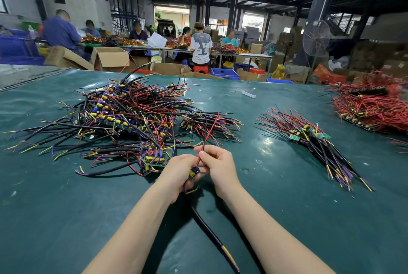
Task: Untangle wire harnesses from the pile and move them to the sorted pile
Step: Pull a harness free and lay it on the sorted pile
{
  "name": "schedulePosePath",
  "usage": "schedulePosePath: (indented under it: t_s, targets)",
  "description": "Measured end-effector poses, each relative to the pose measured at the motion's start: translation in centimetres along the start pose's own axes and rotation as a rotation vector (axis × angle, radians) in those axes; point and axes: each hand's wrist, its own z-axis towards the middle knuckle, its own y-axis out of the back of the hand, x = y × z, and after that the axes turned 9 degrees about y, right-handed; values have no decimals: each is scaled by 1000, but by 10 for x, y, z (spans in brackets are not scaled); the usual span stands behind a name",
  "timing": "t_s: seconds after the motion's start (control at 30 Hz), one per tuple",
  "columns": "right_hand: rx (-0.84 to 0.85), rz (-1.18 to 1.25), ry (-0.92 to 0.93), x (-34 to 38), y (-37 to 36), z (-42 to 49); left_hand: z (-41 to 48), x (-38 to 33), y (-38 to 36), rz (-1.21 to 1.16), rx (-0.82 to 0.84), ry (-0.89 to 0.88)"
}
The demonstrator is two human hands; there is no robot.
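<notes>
1. Held harness: near centre of the tabletop, between the two hands. Its small board is mostly hidden by fingers; only blue and yellow components show.
2. Left grip: fingers curled round the board end of the held harness. The palm side is not visible.
3. Right grip: thumb and forefinger pinch the red wire of the same harness. The wire runs up and away over the near edge of the tangled pile.
4. Black cable: trails from under the hands towards the near edge. Its start is hidden by the left wrist, and its yellow and red tip is cut off at the bottom.
5. Tangled pile: left of centre, far of the hands. Black, red, yellow and purple leads cross every way, and the harness count cannot be told.
6. Sorted pile: right of the hands and well apart from them. The leads lie roughly parallel, with red ends far-left and black ends near-right. Green boards sit at the middle, and two show plainly.
7. Red pile: far right, cut off by the right edge.
8. Counts: three piles, two hands, one harness in hand.
9. Background: six blurred people at far tables, one standing fan, and cardboard boxes too many to count.
</notes>
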Motion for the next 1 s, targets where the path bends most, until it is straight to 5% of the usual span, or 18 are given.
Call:
schedulePosePath:
  t_s: [0.4, 0.67, 1.0]
  targets:
    - [39, 170, -56, -2, 15, 5, -3, 3, -1, 118, 13, -44]
    - [-235, 189, -14, 1, 22, 10, -1, 7, -5, 215, -20, -158]
    - [-282, 233, -61, -1, 30, 17, -4, 5, 4, 235, 25, -125]
